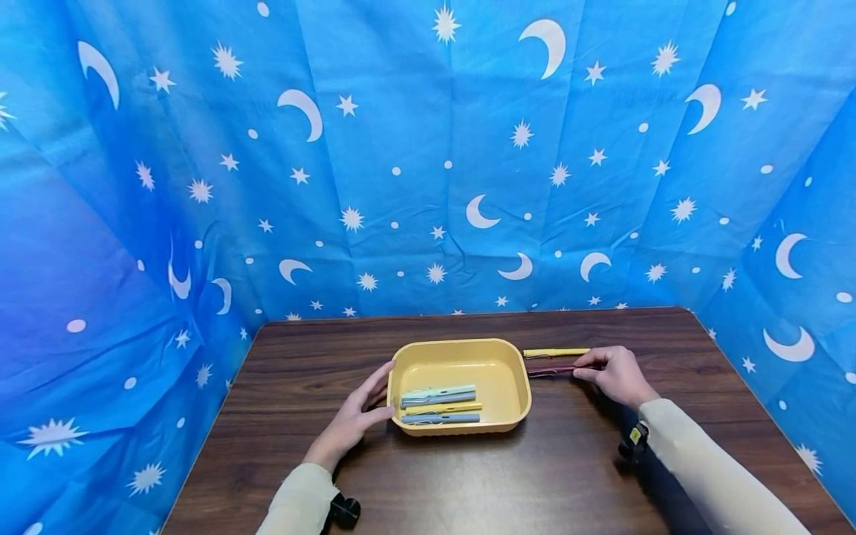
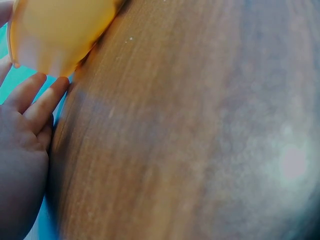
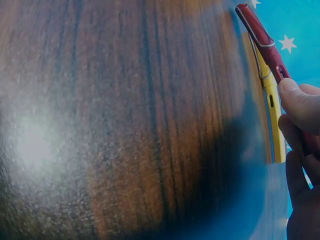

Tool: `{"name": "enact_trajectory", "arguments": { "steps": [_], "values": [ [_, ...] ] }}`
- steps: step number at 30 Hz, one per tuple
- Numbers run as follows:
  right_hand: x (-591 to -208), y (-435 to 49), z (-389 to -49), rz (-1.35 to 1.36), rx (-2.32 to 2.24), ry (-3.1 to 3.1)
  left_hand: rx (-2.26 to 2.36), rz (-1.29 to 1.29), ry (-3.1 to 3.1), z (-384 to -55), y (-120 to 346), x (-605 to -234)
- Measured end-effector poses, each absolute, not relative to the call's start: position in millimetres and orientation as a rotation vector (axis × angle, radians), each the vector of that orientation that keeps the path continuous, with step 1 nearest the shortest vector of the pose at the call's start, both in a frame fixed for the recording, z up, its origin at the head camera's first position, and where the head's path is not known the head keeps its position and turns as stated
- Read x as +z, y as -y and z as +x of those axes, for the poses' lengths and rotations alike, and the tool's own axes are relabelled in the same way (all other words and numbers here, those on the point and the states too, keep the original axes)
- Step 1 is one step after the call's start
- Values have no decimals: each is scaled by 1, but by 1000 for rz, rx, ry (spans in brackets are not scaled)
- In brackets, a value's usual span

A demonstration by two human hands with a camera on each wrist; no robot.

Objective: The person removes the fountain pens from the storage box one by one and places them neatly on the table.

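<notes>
Between thumb and fingers my right hand (image 1: 617, 375) pinches a dark red pen (image 3: 255, 27) with a wire clip on its cap. In the head view that pen points left, its tip by the tray's right wall. Just behind it on the table lies a yellow pen (image 1: 556, 352), partly overlapped by it in the right wrist view. My left hand (image 1: 354, 416) rests its spread, extended fingers and thumb against the left side of a yellow tray (image 1: 523, 386). Inside lie a pale green pen (image 1: 441, 389), another yellow pen (image 1: 444, 408) and blue-grey pens (image 1: 441, 419), side by side.
A dark wood-grain table (image 1: 281, 416) carries everything. Blue cloth (image 1: 414, 193) with white moons and stars hangs behind it and on both sides. Each wrist wears a small black camera, such as the one (image 1: 345, 511) on the left.
</notes>
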State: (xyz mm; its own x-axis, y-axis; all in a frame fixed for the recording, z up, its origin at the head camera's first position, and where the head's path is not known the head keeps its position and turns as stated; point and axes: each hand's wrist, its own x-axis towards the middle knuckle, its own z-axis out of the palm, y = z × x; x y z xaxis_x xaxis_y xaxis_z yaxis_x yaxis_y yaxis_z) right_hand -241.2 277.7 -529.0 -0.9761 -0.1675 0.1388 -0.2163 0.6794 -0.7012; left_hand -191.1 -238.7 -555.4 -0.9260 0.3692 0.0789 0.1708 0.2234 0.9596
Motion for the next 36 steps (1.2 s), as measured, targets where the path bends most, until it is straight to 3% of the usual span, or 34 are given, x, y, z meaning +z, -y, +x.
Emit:
{"name": "enact_trajectory", "arguments": {
  "steps": [36],
  "values": [
    [-532, -276, -250, 464, 873, 2910, 1802, 537, -2316, -191, 237, -554]
  ]
}}
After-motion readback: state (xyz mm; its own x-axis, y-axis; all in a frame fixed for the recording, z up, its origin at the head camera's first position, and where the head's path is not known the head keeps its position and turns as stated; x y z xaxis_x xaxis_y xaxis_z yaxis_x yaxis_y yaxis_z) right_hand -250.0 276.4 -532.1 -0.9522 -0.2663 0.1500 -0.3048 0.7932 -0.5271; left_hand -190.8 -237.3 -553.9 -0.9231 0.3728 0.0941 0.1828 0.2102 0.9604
